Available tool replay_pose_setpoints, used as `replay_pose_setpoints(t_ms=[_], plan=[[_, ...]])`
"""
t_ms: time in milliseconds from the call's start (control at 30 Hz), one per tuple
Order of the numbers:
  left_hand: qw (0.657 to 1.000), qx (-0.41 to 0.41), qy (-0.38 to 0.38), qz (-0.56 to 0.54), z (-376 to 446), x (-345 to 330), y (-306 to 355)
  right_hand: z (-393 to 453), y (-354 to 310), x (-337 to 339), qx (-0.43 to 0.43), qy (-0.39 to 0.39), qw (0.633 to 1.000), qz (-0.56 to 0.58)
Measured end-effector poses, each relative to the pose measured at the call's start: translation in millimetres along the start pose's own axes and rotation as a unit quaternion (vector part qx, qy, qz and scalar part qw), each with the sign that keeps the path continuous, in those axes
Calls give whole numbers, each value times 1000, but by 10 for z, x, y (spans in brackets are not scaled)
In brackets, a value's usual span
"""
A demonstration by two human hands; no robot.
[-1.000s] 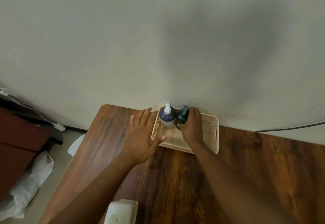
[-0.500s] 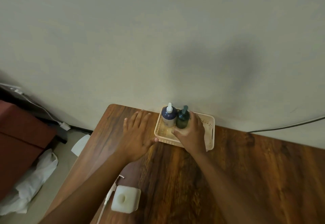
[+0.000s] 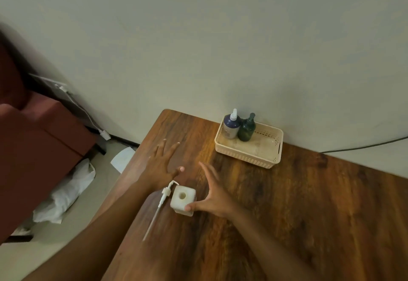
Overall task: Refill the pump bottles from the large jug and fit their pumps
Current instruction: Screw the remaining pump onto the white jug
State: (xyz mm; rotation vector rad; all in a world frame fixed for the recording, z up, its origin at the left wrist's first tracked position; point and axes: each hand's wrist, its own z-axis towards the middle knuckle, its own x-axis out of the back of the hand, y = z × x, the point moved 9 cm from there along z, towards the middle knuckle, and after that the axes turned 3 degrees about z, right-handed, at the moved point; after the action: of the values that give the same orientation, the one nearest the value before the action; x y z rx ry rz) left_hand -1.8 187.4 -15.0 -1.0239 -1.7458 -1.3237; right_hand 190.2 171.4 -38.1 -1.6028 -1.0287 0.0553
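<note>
Glossy wood-grain table (image 3: pixel 287 203) is reflecting light; perforated plastic basket (image 3: pixel 247 156) and translucent plastic bottle (image 3: pixel 183 200) are looking matt.

Both forearms reach in from the lower edge toward twelve o'clock. The left hand (image 3: pixel 163 166) lies palm down with its fingers straight and fanned, pointing to about one o'clock, thumb out toward three. The right hand (image 3: pixel 213 194) is spread wide, fingers straight and aimed at eleven o'clock, thumb stretched toward nine. Neither hand grips anything.
</note>
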Motion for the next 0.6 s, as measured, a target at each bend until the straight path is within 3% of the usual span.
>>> replay_pose_setpoints(t_ms=[133,400,600], plan=[[998,23,-6,-61,-178,-130,-293,-6,-42,-336,13,-19,999,-25],[987,83,-58,-126,-232,-464,-764,152,149,-689,0,73,996,-42],[986,78,-142,-35,-108,-930,-787,119,170,-738,-8,107,994,-16]])
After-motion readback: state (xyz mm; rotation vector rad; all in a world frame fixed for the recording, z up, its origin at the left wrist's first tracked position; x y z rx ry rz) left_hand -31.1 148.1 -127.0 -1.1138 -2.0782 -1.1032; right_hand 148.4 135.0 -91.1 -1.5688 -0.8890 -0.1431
